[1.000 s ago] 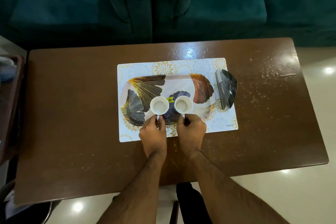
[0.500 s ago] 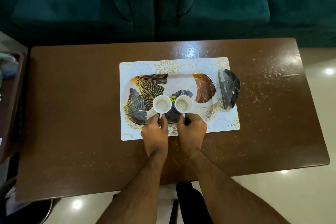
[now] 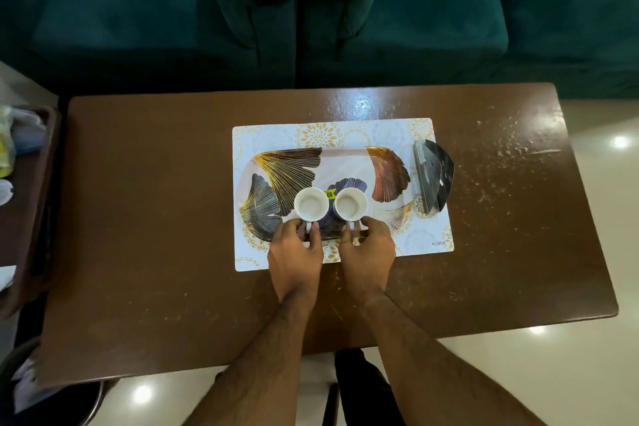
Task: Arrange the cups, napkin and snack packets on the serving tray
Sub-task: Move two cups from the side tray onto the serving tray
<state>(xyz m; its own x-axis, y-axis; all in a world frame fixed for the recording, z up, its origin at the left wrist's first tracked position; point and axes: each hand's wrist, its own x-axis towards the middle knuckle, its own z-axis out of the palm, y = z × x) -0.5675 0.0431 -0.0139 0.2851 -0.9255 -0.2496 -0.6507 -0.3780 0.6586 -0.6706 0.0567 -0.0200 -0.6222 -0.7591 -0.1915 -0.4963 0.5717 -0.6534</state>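
Note:
A leaf-patterned serving tray (image 3: 345, 162) lies on a white and gold placemat (image 3: 422, 239) in the middle of the brown table. Two empty white cups stand side by side near the tray's front edge. My left hand (image 3: 295, 254) pinches the handle of the left cup (image 3: 311, 203). The handle of the right cup (image 3: 351, 203) is pinched by my right hand (image 3: 368, 252). A dark snack packet (image 3: 432, 176) lies on the mat just right of the tray. No napkin is visible.
The brown table (image 3: 155, 218) has scuffs and white specks at its right end. Green sofa cushions (image 3: 311, 10) stand behind it. A dark side tray (image 3: 31, 218) with bags sits at the far left. Glossy floor lies to the right and in front.
Both hands stay on the cup handles and the cups stay in place on the tray. Only the camera view has shifted slightly.

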